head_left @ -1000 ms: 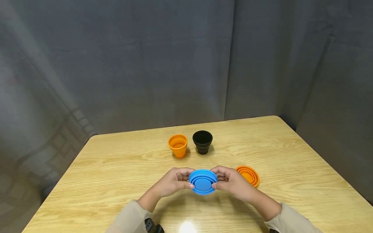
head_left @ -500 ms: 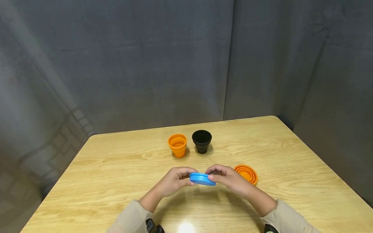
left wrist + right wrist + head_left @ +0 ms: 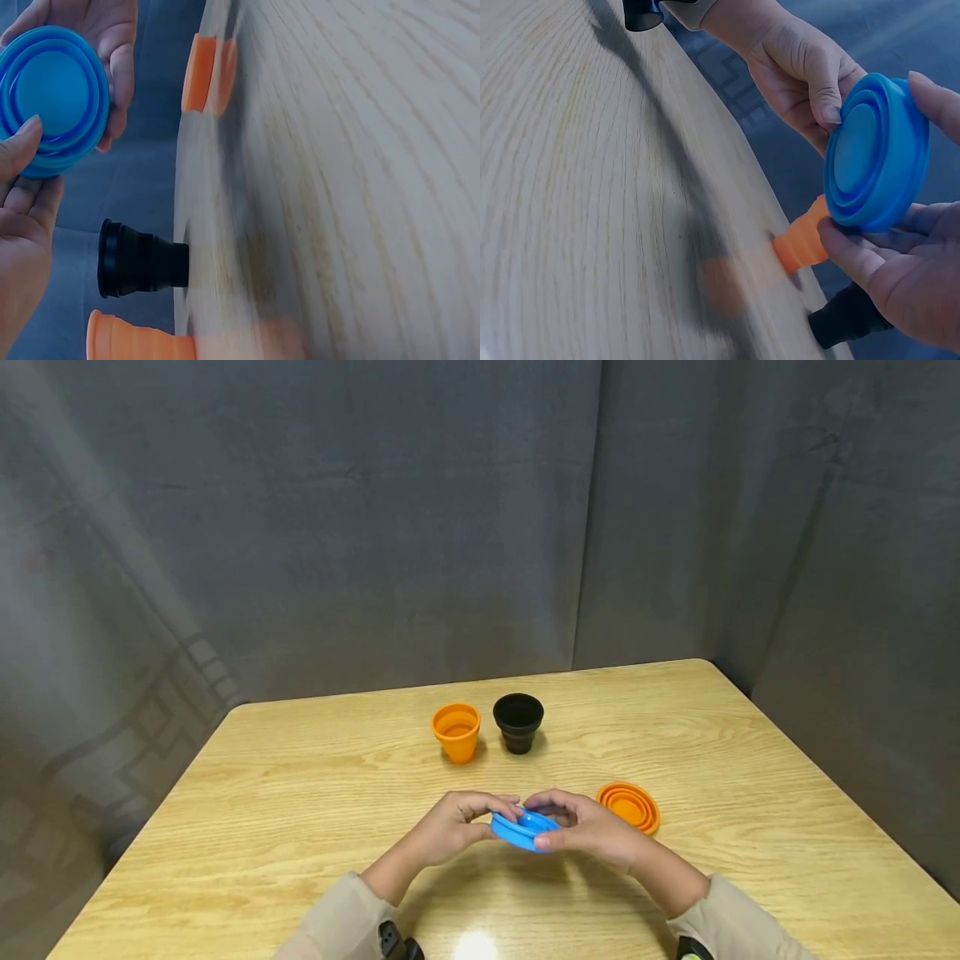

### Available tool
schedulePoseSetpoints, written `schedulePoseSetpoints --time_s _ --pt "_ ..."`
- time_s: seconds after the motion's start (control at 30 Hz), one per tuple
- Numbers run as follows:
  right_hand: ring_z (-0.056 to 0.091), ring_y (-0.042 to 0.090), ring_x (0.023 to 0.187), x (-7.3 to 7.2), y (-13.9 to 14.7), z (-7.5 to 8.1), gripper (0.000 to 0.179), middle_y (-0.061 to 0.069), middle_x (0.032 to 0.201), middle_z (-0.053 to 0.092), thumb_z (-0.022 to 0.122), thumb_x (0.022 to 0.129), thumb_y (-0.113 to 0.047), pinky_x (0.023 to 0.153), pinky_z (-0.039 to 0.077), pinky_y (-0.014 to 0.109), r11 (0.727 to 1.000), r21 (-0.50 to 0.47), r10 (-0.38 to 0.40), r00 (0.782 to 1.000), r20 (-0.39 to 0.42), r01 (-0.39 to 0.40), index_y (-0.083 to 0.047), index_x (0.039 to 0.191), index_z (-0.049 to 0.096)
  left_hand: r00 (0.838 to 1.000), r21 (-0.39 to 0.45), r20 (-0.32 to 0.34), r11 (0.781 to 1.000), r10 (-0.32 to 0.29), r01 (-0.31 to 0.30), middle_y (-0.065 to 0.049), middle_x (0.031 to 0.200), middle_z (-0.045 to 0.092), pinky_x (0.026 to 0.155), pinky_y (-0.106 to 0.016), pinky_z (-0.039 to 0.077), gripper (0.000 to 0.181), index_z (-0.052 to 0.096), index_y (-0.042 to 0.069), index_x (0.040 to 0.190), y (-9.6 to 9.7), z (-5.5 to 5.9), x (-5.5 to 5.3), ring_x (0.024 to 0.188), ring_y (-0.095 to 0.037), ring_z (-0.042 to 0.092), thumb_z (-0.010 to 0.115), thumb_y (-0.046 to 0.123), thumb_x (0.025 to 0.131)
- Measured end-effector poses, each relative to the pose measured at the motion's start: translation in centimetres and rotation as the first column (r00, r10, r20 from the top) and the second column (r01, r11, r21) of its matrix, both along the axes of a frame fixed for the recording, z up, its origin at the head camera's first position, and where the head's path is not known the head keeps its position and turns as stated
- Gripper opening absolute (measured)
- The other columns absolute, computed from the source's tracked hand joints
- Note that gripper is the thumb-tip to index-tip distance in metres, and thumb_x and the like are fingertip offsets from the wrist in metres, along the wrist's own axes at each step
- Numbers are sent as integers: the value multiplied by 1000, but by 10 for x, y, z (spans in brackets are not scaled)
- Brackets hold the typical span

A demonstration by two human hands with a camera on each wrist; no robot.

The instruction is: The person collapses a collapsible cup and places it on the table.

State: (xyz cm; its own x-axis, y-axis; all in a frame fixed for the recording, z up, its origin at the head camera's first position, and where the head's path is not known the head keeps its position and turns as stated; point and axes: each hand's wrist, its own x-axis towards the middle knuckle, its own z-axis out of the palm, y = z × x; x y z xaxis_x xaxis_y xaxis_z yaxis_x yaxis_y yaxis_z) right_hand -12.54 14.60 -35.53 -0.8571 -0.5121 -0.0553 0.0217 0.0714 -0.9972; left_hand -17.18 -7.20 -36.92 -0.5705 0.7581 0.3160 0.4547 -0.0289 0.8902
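Both hands hold a blue collapsible cup (image 3: 517, 833), squashed into a flat ringed disc, above the table in the head view. My left hand (image 3: 453, 827) grips its left edge, fingertips over the rim. In the left wrist view, a thumb lies on the face of the cup (image 3: 56, 90). On the opposite edge, my right hand (image 3: 592, 831) has its thumb on the near side and fingers at the far rim. From the right wrist view, the cup (image 3: 870, 154) stands tilted between both hands. Close behind the right hand, a flattened orange collapsible cup (image 3: 628, 807) lies on the table.
Farther back on the wooden table (image 3: 315, 777) stand an extended orange cup (image 3: 456, 732) and an extended black cup (image 3: 518, 723), side by side and upright. A grey curtain (image 3: 420, 527) hangs behind and beside the table.
The blue cup has turned from facing the head camera to nearly edge-on, then tipped so its hollow side shows again. My left fingers have shifted over its rim; both hands keep hold.
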Motion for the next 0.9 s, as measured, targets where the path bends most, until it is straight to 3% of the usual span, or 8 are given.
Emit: schedulePoseSetpoints --time_s 0.17,0.47,0.6,0.73,0.9 --pt "48 26 99 2 -1 -2 63 21 115 46 68 74 -15 80 44 30 998 -12 -54 999 5 54 13 120 36 1000 -27 19 1000 5 -4 -11 110 57 93 -27 32 20 60 -3 98 -1 0 -1 113 -17 43 57 7 81" --pt "44 32 108 7 -6 -12 70 24 121 42 75 66 -14 86 40 32 981 39 -184 976 -115 189 10 121 39 985 -76 169 996 -38 51 -14 129 40 96 -25 28 42 51 -3 113 -6 0 -1 118 -17 36 65 4 74" --pt "42 32 110 8 -10 -14 73 23 123 41 76 64 -16 88 38 32 970 60 -222 961 -165 234 8 122 39 983 -82 184 996 -23 38 -17 132 34 96 -25 29 47 47 -3 117 -6 0 -1 119 -18 35 65 8 75" --pt "42 32 110 8 -13 -17 76 21 125 40 77 62 -19 88 38 33 959 104 -238 947 -214 264 5 123 39 984 -98 178 995 5 12 -18 132 34 95 -26 30 47 46 -2 118 -5 -1 -1 118 -20 36 65 9 76" --pt "42 30 109 6 -14 -21 79 13 119 43 78 61 -27 89 37 40 927 254 -193 930 -313 278 1 124 39 978 -138 206 990 39 -11 -14 130 38 95 -25 30 48 47 -2 117 -3 -4 -3 117 -20 37 66 2 73"
